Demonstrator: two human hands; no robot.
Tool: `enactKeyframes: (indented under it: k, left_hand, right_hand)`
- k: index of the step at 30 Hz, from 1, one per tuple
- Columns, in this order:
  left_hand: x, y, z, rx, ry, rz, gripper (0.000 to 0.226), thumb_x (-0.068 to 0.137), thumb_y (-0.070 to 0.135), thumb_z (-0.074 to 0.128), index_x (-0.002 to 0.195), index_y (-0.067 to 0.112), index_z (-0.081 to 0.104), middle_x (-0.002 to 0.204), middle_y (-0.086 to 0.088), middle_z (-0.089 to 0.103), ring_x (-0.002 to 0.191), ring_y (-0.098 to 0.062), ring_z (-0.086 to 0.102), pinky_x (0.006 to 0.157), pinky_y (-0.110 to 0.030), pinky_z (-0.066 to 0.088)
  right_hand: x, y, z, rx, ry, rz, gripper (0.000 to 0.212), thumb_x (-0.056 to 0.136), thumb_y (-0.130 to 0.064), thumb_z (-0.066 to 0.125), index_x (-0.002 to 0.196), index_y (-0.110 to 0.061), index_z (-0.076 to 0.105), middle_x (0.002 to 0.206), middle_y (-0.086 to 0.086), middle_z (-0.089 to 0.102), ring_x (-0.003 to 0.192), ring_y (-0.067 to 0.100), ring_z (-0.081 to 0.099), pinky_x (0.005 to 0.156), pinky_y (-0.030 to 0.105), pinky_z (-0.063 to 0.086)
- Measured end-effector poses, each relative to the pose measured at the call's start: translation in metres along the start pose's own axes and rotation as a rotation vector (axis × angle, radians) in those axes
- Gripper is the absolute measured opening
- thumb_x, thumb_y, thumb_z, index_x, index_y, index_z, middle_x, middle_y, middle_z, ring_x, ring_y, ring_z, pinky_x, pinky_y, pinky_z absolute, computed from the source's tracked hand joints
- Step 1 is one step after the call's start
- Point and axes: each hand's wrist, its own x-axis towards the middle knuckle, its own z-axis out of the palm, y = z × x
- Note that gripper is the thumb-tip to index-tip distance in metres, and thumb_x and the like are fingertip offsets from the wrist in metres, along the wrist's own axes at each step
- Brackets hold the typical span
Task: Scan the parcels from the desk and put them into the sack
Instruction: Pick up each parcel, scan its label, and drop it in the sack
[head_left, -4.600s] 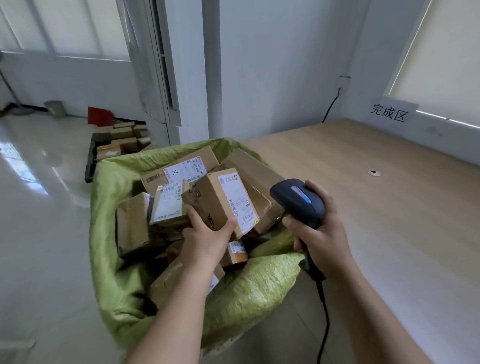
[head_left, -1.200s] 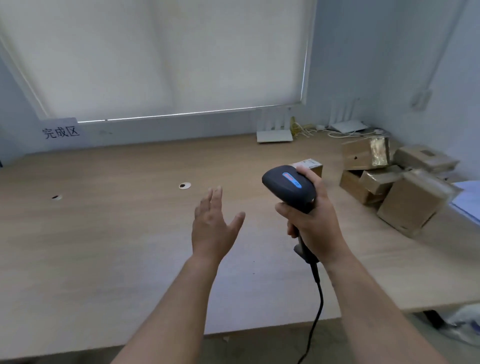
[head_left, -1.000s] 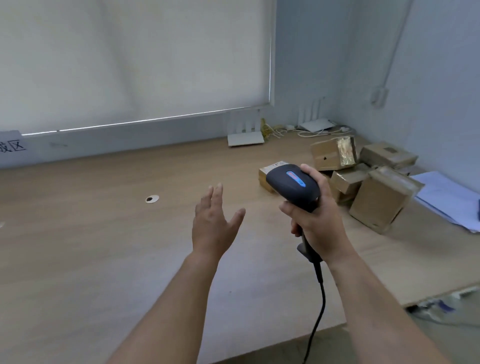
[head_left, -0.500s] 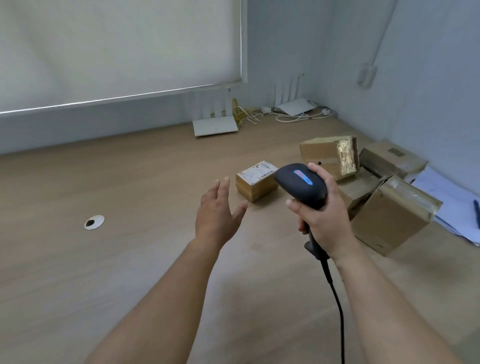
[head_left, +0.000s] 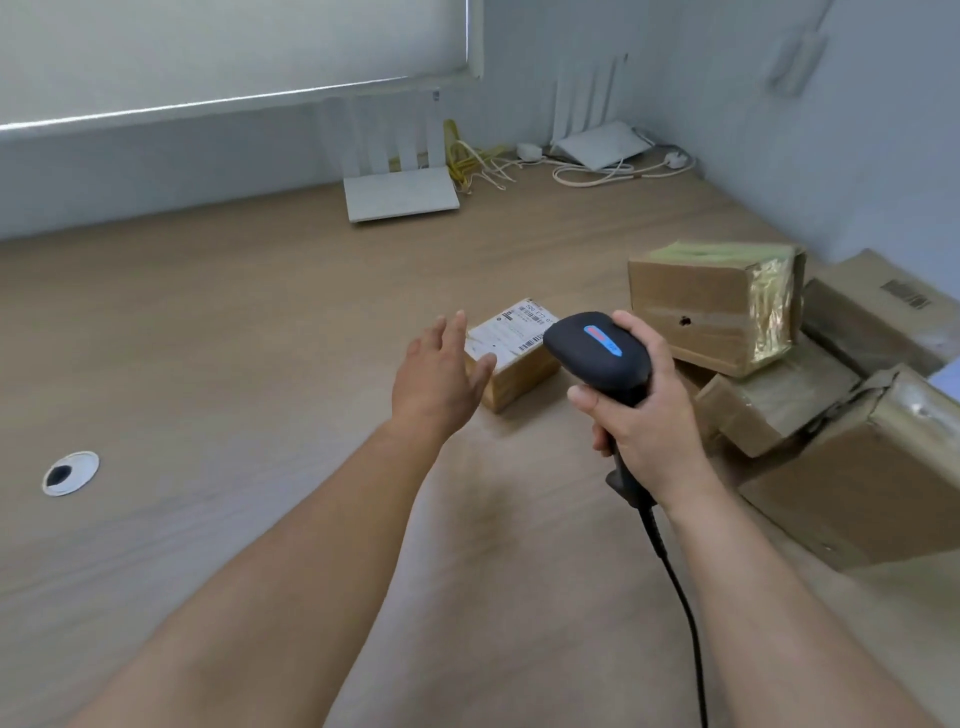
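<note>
From the head camera we see our left hand reaching out at the middle of the frame, fingers straight and slack, holding nothing; it overlaps the near left edge of a small parcel, and we cannot tell whether it touches. That parcel lies flat on the wooden tabletop, its white shipping label up. The label carries a barcode and a printed number of which we read only "177"; the rest is too small.

Our right hand, just right of centre, grips the handle of a black barcode scanner, fingers curled round it. The scanner head bears a blue and red badge whose lettering is blurred, and its black cable runs down to the lower edge of the frame.

At the right of the frame more taped cardboard parcels are heaped against each other; the flat one by the wall at the far right shows a barcode, unreadable.

In the upper middle two white routers stand by the wall with loose cables between them. A round cable grommet sits in the tabletop at the left.
</note>
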Motion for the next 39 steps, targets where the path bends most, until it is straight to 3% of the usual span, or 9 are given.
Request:
enactKeyframes:
  k: [12,18,23,27,30,32,34,36,39]
  left_hand:
    - [0.061,0.012,0.036,0.084,-0.185,-0.085,0.086,0.09,0.05,0.055,0.152,0.012,0.009,0.158,-0.008,0.016,0.143,-0.027,0.018,0.112,-0.04,0.023]
    - [0.053,0.033,0.03,0.186,-0.273,-0.079,0.117,0.066,0.057,0.077,0.152,0.027,0.003,0.16,-0.009,0.003,0.144,-0.028,0.014,0.11,-0.043,0.027]
    - [0.039,0.048,0.037,0.258,-0.246,-0.117,0.082,0.07,0.062,0.069,0.13,0.017,0.037,0.148,-0.016,0.024,0.13,-0.031,0.033,0.101,-0.042,0.036]
    - [0.026,0.064,0.042,0.111,-0.304,-0.159,0.056,0.072,0.046,0.071,0.107,0.018,0.036,0.114,-0.01,0.05,0.104,-0.027,0.051,0.083,-0.04,0.047]
    - [0.015,0.071,0.04,0.15,-0.337,-0.191,0.058,0.071,0.043,0.074,0.103,0.021,0.032,0.111,-0.01,0.05,0.101,-0.027,0.05,0.08,-0.038,0.047]
    - [0.005,0.068,0.036,0.064,-0.334,-0.242,0.067,0.069,0.037,0.077,0.115,0.023,0.031,0.117,-0.01,0.043,0.104,-0.028,0.048,0.078,-0.038,0.049]
    - [-0.009,0.061,0.031,-0.175,-0.313,-0.313,0.094,0.07,0.027,0.078,0.14,0.032,0.015,0.119,-0.008,0.034,0.105,-0.03,0.045,0.062,-0.035,0.053]
    - [-0.029,0.053,0.025,-0.427,-0.245,-0.384,0.113,0.071,0.02,0.08,0.147,0.038,-0.001,0.117,-0.006,0.028,0.101,-0.028,0.042,0.046,-0.03,0.051]
    - [-0.058,0.039,0.018,-0.689,-0.089,-0.459,0.108,0.069,0.012,0.082,0.147,0.035,0.011,0.12,-0.006,0.031,0.103,-0.027,0.042,0.039,-0.024,0.048]
  right_hand:
    - [0.036,0.042,-0.013,0.06,-0.033,0.106,0.072,0.081,0.002,0.074,0.132,-0.043,0.049,0.101,0.005,0.066,0.045,0.018,0.047,0.042,0.026,0.044]
    - [0.033,0.042,-0.025,0.097,-0.036,0.11,0.073,0.081,0.004,0.074,0.131,-0.044,0.05,0.103,0.005,0.065,0.045,0.017,0.048,0.042,0.026,0.045]
    - [0.022,0.035,-0.043,0.099,-0.039,0.098,0.073,0.081,0.001,0.075,0.126,-0.05,0.05,0.107,0.01,0.063,0.048,0.015,0.052,0.044,0.026,0.047]
    - [0.01,0.029,-0.055,0.104,-0.038,0.105,0.072,0.082,0.0,0.075,0.124,-0.053,0.049,0.112,0.012,0.062,0.051,0.013,0.053,0.046,0.027,0.048]
    - [-0.001,0.024,-0.064,0.13,-0.036,0.117,0.072,0.082,0.001,0.074,0.126,-0.051,0.049,0.109,0.012,0.062,0.051,0.017,0.051,0.046,0.026,0.047]
    - [-0.009,0.02,-0.068,0.143,-0.032,0.109,0.072,0.082,0.002,0.074,0.128,-0.046,0.049,0.106,0.01,0.063,0.051,0.019,0.05,0.046,0.026,0.047]
    - [-0.018,0.014,-0.071,0.169,-0.027,0.098,0.07,0.082,0.004,0.074,0.13,-0.042,0.049,0.102,0.009,0.064,0.048,0.021,0.049,0.044,0.028,0.047]
    - [-0.03,0.007,-0.071,0.197,-0.029,0.082,0.07,0.082,0.005,0.073,0.13,-0.041,0.05,0.1,0.011,0.064,0.046,0.021,0.048,0.042,0.028,0.046]
    - [-0.049,-0.004,-0.067,0.238,-0.053,0.056,0.071,0.082,0.008,0.072,0.125,-0.045,0.051,0.096,0.018,0.066,0.044,0.021,0.047,0.041,0.028,0.044]
